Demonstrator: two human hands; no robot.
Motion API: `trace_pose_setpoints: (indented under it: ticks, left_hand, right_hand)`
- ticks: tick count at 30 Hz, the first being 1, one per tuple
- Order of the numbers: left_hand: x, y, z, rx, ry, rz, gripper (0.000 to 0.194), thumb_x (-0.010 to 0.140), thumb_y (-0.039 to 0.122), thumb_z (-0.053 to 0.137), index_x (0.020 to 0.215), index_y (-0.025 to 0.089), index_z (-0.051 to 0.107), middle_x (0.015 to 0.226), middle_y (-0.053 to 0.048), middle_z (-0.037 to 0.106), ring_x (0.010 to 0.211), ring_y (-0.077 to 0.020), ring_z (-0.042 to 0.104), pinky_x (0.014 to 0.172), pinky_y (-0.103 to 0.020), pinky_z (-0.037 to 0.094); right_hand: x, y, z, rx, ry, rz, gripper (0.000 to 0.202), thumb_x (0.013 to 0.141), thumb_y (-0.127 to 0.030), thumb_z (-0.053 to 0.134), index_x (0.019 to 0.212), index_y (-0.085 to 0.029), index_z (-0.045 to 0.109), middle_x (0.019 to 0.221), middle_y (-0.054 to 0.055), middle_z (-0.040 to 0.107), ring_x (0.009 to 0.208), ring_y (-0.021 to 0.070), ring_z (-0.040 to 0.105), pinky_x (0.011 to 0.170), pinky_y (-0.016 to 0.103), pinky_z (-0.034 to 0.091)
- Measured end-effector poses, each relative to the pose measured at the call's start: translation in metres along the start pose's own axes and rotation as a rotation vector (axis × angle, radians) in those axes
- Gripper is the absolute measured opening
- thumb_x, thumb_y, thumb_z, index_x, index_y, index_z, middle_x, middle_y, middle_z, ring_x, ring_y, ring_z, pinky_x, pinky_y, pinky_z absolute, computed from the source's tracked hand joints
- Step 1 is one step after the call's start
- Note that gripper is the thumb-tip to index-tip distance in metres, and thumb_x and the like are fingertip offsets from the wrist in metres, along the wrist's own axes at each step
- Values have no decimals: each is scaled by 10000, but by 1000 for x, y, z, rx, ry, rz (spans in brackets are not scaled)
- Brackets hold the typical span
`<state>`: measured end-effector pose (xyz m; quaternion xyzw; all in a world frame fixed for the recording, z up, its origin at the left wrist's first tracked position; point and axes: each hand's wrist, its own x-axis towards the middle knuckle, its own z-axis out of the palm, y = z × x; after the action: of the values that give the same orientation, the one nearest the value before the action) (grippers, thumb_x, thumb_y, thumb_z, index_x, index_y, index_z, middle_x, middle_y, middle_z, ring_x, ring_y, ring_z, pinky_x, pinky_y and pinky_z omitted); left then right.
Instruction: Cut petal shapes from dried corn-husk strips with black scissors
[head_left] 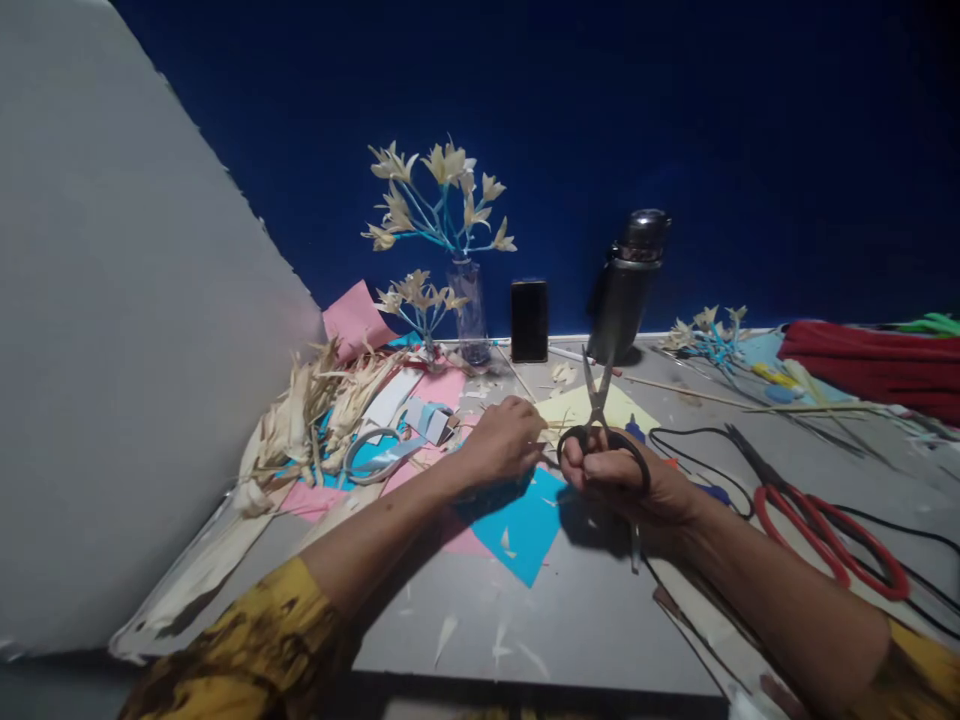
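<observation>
My right hand (630,480) is closed round the black handles of small scissors (598,400), whose blades point up and stand slightly apart. A thin metal piece sticks out below that hand. To its left, my left hand (506,440) rests low over the table with its fingers bent together; whatever they hold is too small to make out. Under and beside the left hand lies a blue paper sheet (529,540) with small pale scraps on it. A pale yellow sheet (577,405) lies just beyond both hands.
Dried husks (300,410) and a tape roll (382,455) lie at the left. Behind stand a glass vase (470,310) with husk flowers, a phone (529,320) and a flask (628,290). Red-handled scissors (832,530), black cable and a red cloth (870,365) lie right.
</observation>
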<state>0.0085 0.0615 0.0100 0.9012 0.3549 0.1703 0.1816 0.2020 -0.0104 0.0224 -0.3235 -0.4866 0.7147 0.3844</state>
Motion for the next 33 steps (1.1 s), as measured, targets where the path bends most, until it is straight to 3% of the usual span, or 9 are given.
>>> trace_pose_setpoints:
  ticks: [3,6,11,16,20,24,26,30,33]
  left_hand:
    - [0,1,-3,-85,65,-30,185,845,188,521,734,172,669,821,-92,659,862,-233,588,835,-366,445]
    - [-10,8,-25,-477,81,-202,236,895,292,506,806,166,685,710,-48,652,684,-172,605,679,-290,461]
    - [-28,37,-39,-1140,-362,-453,385,866,489,584,804,124,688,571,-36,624,429,-121,562,418,-217,382]
    - [-32,55,-15,-1200,-528,-554,373,818,463,659,729,104,707,500,-19,582,358,-95,504,353,-196,360]
    - [-38,49,-7,-1254,-537,-561,370,868,447,611,797,105,731,496,-12,572,357,-84,499,329,-174,335]
    - [-42,44,-5,-1303,-648,-528,385,861,466,619,798,101,725,501,-25,579,361,-101,512,320,-186,351]
    - [-43,44,-4,-1296,-608,-546,351,819,454,675,818,105,709,548,-36,612,398,-109,543,351,-191,384]
    - [-42,38,-9,-1217,-270,-554,300,710,355,795,857,139,646,631,-18,636,524,-115,601,481,-202,452]
    - [-42,26,-11,-1197,-108,-490,322,665,359,825,771,146,608,606,-11,617,521,-116,582,488,-214,426]
  right_hand:
    - [-4,-10,-5,77,94,-42,350,593,-448,748,746,-202,552,657,-5,507,549,117,358,527,265,267]
    - [-7,-21,-9,149,187,-164,353,601,-452,752,748,-215,536,662,-21,487,520,100,321,516,262,254]
    - [-9,-23,3,-65,458,-210,275,616,-308,786,789,-185,610,715,1,573,601,126,448,549,262,329]
    - [-5,-6,11,-168,365,-120,270,649,-304,775,834,-182,621,741,-6,614,632,137,513,605,275,397]
    - [-2,-4,4,-272,424,-161,273,663,-316,785,827,-182,612,713,-25,579,628,124,485,599,260,388]
    - [-1,-3,6,-296,290,-144,290,654,-319,792,837,-179,617,747,-18,600,648,128,500,616,262,397]
    - [0,-1,8,-295,333,-134,254,659,-304,779,801,-180,609,692,-35,567,610,117,473,592,257,374]
    - [6,3,-1,-193,554,-179,254,682,-313,755,827,-194,584,606,-62,498,529,107,400,531,257,302]
    - [12,5,-10,-182,582,-205,267,663,-320,768,790,-187,574,587,-60,476,520,108,366,516,264,269]
